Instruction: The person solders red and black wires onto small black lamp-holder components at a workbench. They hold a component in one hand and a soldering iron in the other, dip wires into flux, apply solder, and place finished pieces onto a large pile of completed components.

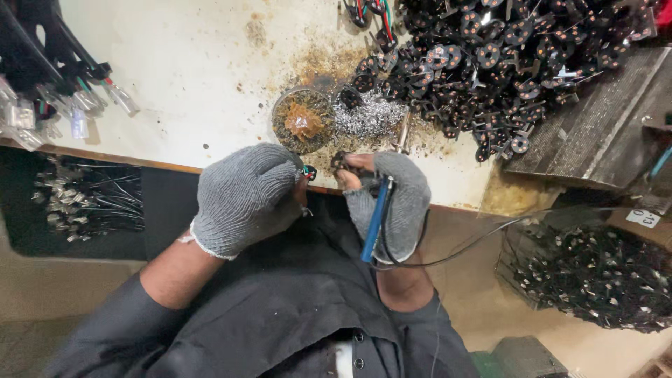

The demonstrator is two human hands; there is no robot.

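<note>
left hand [245, 196]: gloved, fisted around a small wired part [309, 171] at the surface's near edge
right hand [392, 203]: gloved, gripping a blue soldering iron [378, 217], tip by the part
tin [303, 119]: just beyond the hands, solder scraps [369, 115] beside it
black parts pile [490, 63]: far right corner
wire bundles [63, 98]: left edge
surface [189, 63]: stained

1. A small electronics assembly workshop: a stained, scorched table [182, 63] strewn with solder scraps [367, 115] just beyond the fingers.
2. A heap of small black round parts [490, 63] lies past the fingers, to their right.
3. Wire bundles [63, 91] lie far left.
</note>
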